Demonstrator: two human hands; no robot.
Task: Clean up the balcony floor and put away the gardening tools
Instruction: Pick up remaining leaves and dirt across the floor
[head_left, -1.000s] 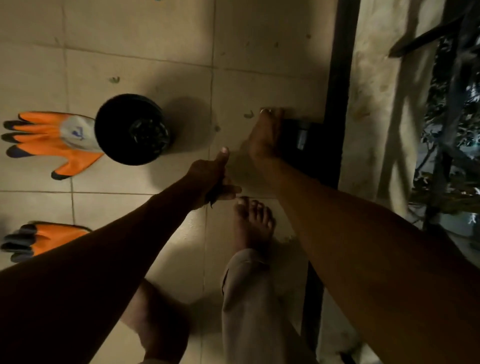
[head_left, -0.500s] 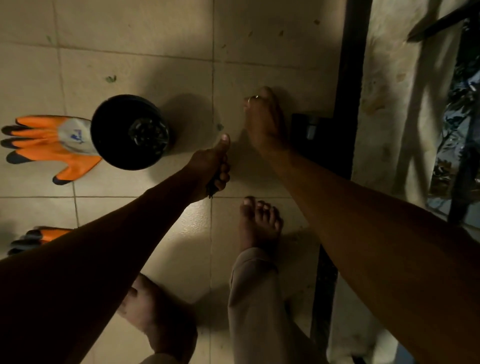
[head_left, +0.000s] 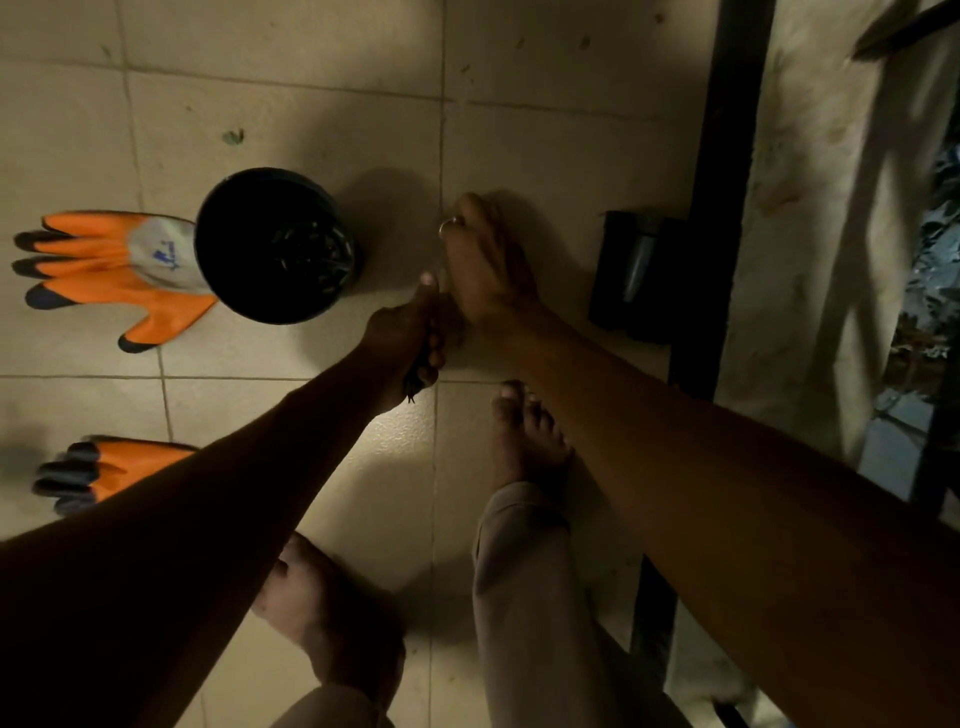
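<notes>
Both arms reach forward and down, and the two hands meet near the middle of the view. The left forearm (head_left: 234, 483) comes in from the lower left, bare and in deep shadow. The left hand (head_left: 408, 338) is closed in a fist with its thumb (head_left: 428, 291) laid straight along the top, and its curled fingers grip a small dark object (head_left: 414, 392) whose tip pokes out below the fist. The right forearm (head_left: 675, 467) enters from the lower right, also bare. The right hand (head_left: 485, 270) turns its back to the camera, just beside the left thumb, with a ring (head_left: 448, 227) on one finger. How its fingers lie underneath cannot be made out.
</notes>
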